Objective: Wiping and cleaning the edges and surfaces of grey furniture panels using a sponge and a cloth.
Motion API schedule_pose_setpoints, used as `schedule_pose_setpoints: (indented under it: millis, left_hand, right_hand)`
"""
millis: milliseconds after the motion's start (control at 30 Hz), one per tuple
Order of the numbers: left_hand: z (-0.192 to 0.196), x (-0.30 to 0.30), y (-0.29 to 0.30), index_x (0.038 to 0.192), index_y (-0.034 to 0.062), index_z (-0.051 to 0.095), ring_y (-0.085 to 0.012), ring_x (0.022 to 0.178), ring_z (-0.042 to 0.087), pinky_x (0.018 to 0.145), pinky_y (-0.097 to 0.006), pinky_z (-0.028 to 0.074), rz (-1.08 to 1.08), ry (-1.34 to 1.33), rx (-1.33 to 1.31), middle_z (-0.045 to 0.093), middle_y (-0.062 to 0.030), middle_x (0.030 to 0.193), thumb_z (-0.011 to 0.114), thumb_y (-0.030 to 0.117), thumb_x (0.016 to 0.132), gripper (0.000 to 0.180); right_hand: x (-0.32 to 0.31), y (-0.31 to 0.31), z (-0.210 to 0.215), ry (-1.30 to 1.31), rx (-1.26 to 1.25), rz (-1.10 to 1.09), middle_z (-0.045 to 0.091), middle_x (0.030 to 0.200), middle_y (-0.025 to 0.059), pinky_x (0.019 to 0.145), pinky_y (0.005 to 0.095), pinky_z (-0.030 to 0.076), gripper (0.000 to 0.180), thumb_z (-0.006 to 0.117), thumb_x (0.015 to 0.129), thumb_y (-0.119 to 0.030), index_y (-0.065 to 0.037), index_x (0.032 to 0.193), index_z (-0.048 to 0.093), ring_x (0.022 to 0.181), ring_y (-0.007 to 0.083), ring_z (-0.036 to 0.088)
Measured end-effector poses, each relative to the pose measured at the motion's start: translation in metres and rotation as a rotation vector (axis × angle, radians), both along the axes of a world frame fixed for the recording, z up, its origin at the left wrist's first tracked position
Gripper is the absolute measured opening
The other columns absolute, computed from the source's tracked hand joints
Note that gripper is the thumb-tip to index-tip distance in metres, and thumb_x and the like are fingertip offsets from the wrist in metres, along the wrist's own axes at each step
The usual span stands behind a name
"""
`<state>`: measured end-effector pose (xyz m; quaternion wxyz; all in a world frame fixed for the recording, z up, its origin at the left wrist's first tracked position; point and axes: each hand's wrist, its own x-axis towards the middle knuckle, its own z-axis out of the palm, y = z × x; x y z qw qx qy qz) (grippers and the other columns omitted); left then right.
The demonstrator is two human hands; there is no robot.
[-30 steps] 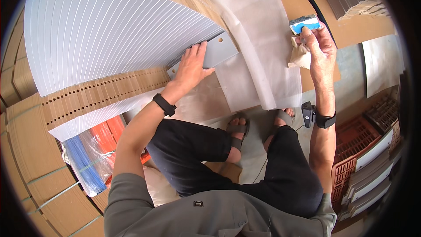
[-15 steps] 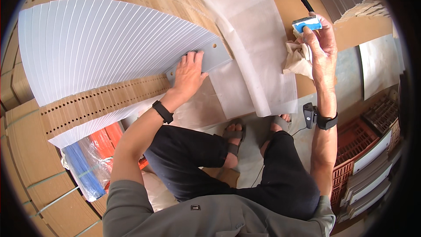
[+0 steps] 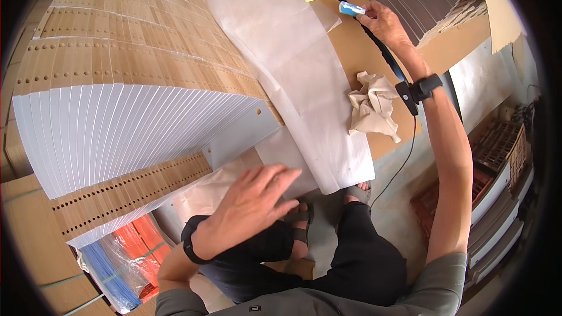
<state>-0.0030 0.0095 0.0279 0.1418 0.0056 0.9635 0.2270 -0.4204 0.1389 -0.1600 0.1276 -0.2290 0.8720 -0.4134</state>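
The left hand (image 3: 249,208) hovers with fingers spread wide and holding nothing, just off the near edge of the desk (image 3: 351,52), close to the grey panel (image 3: 243,134) jutting out from the fanned stack of white-edged panels (image 3: 129,123). The right hand (image 3: 383,20) reaches to the desk's far edge, closed around a small blue-and-white tool (image 3: 351,8). A white paper sheet (image 3: 293,70) lies across the desk, with a crumpled cloth (image 3: 374,108) beside it near the right edge.

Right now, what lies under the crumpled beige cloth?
The crumpled beige cloth lies on a brown board, beside the long white sheet. Whatever is directly beneath the cloth is covered and cannot be seen.
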Motion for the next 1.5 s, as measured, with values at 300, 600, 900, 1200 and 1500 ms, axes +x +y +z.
schedule_pose_setpoints:
  millis: [300, 600, 900, 1200, 1500]
  left_hand:
    - [-0.017, 0.001, -0.001, 0.135, 0.0082, 0.056, -0.033, 0.107, 0.062, 0.094, -0.042, 0.052, -0.023, -0.077, 0.098, 0.06, -0.0117, 0.121, 0.077, 0.023, 0.088, 0.054]
    - [-0.015, 0.005, -0.002, 0.134, 0.0062, 0.055, -0.0309, 0.103, 0.063, 0.091, -0.041, 0.052, -0.069, -0.106, 0.137, 0.061, -0.0109, 0.113, 0.075, 0.025, 0.089, 0.053]
    - [-0.011, 0.04, 0.036, 0.133, 0.004, 0.054, -0.0232, 0.099, 0.062, 0.089, -0.034, 0.051, -0.3, 0.033, 0.179, 0.057, -0.0071, 0.107, 0.077, 0.027, 0.087, 0.057]
    - [0.043, 0.105, 0.117, 0.131, 0.0001, 0.054, -0.0203, 0.091, 0.059, 0.079, -0.035, 0.051, -0.456, 0.394, 0.209, 0.052, -0.0105, 0.105, 0.073, 0.022, 0.09, 0.05]
    - [0.081, 0.124, 0.19, 0.146, -0.001, 0.04, -0.038, 0.112, 0.059, 0.092, -0.046, 0.055, -0.079, 0.78, 0.365, 0.048, -0.0237, 0.132, 0.076, 0.017, 0.089, 0.07]
  right_hand:
    - [-0.065, -0.061, -0.037, 0.008, 0.025, -0.156, 0.074, 0.116, 0.0076, 0.093, 0.0399, 0.055, 0.05, 0.072, 0.088, -0.044, -0.016, 0.129, 0.069, 0.105, 0.0261, 0.071]
    - [0.078, 0.061, 0.03, 0.242, 0.049, 0.305, 0.06, 0.137, 0.0182, 0.108, 0.0432, 0.046, 0.077, 0.082, 0.082, -0.048, -0.007, 0.142, 0.057, 0.126, 0.0359, 0.058]
    - [0.194, 0.115, 0.001, 0.082, 0.102, 0.111, 0.058, 0.13, 0.0168, 0.098, 0.0391, 0.051, 0.046, 0.069, 0.088, 0.0, -0.011, 0.132, 0.06, 0.116, 0.0334, 0.061]
    - [0.289, 0.192, 0.183, 0.081, -0.031, 0.147, 0.068, 0.117, 0.009, 0.098, 0.0322, 0.048, 0.035, 0.064, 0.091, 0.001, -0.005, 0.126, 0.063, 0.108, 0.0208, 0.064]
    - [0.446, 0.25, 0.315, -0.129, -0.189, 0.154, 0.066, 0.122, 0.0079, 0.096, 0.0327, 0.05, 0.041, 0.066, 0.093, -0.013, -0.004, 0.133, 0.06, 0.107, 0.0164, 0.062]
